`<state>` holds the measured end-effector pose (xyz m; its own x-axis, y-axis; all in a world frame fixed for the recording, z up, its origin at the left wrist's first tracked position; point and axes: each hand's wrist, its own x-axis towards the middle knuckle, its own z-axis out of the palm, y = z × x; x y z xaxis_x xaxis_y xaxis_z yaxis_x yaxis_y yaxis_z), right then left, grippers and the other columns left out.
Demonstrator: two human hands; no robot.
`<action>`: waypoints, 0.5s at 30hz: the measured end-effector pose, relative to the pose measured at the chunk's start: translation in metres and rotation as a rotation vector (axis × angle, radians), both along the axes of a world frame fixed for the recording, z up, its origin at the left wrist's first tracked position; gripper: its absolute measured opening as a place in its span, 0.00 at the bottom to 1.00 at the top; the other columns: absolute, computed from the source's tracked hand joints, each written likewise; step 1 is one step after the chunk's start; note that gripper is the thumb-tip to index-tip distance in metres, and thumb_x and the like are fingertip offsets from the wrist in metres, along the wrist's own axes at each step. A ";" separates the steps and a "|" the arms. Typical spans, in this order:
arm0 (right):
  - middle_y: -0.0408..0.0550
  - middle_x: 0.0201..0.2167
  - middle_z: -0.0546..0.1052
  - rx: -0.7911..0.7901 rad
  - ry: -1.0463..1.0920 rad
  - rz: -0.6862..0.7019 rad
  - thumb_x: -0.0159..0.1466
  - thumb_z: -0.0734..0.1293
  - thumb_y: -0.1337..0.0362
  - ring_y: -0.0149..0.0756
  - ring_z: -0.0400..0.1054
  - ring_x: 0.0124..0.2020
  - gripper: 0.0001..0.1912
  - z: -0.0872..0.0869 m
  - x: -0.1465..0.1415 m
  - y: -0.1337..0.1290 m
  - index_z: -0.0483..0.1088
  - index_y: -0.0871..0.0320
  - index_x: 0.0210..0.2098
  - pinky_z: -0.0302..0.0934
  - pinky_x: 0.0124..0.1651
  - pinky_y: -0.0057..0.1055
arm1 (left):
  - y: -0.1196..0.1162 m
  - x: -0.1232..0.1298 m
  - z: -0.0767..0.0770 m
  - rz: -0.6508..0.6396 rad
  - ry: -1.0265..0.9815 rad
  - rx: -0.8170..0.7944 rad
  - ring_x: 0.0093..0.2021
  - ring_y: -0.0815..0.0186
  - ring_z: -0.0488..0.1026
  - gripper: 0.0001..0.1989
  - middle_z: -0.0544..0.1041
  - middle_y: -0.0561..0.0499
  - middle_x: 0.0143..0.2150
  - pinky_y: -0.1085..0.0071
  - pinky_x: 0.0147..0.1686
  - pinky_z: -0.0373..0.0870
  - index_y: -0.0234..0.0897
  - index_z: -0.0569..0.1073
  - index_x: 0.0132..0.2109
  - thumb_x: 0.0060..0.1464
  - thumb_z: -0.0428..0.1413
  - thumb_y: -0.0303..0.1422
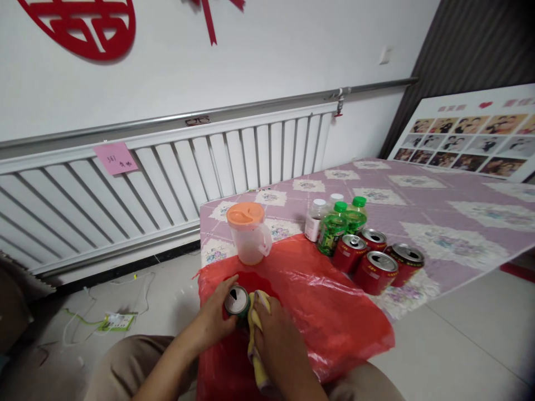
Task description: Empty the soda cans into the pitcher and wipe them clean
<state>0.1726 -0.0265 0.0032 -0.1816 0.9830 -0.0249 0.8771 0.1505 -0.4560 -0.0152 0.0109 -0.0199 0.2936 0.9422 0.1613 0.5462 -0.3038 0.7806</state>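
Observation:
My left hand (218, 313) is wrapped round the left side of an opened drink can (237, 301), its silver top facing up and a bit of green side showing. A yellow cloth (258, 320) is bunched in my right hand (273, 331), pressed against the can's right side. Both hands are over a red plastic sheet (326, 295) spread on the near end of the table. Just beyond them stands a translucent pitcher (251, 242) with an orange lid. The lower part of the can is hidden by my hands and the cloth.
Several red cans (376, 273) stand grouped at the right edge of the sheet. Behind them are green-capped bottles (333, 229) and white-capped bottles (314, 223). A patterned cloth covers the table (418, 206). A white radiator (234, 150) runs along the wall; cables (75, 328) lie on the floor at left.

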 end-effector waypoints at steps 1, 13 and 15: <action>0.54 0.58 0.71 -0.004 -0.003 -0.003 0.64 0.59 0.71 0.44 0.68 0.53 0.27 0.000 -0.001 0.000 0.65 0.53 0.62 0.62 0.56 0.36 | 0.000 0.000 0.002 -0.004 0.001 -0.014 0.64 0.53 0.63 0.42 0.66 0.42 0.64 0.50 0.64 0.59 0.40 0.57 0.66 0.42 0.53 0.19; 0.55 0.60 0.68 0.036 0.054 -0.001 0.63 0.61 0.69 0.45 0.66 0.57 0.28 -0.003 0.003 -0.001 0.63 0.53 0.63 0.62 0.58 0.40 | -0.002 0.015 0.004 0.201 0.079 0.048 0.59 0.50 0.67 0.37 0.71 0.42 0.57 0.47 0.61 0.62 0.39 0.64 0.61 0.40 0.60 0.24; 0.54 0.62 0.67 0.051 0.063 -0.004 0.63 0.61 0.69 0.45 0.64 0.59 0.28 -0.003 0.004 0.000 0.64 0.53 0.63 0.60 0.60 0.40 | -0.002 0.013 0.003 0.153 0.064 0.046 0.59 0.51 0.68 0.39 0.70 0.42 0.58 0.49 0.61 0.63 0.39 0.62 0.62 0.41 0.58 0.22</action>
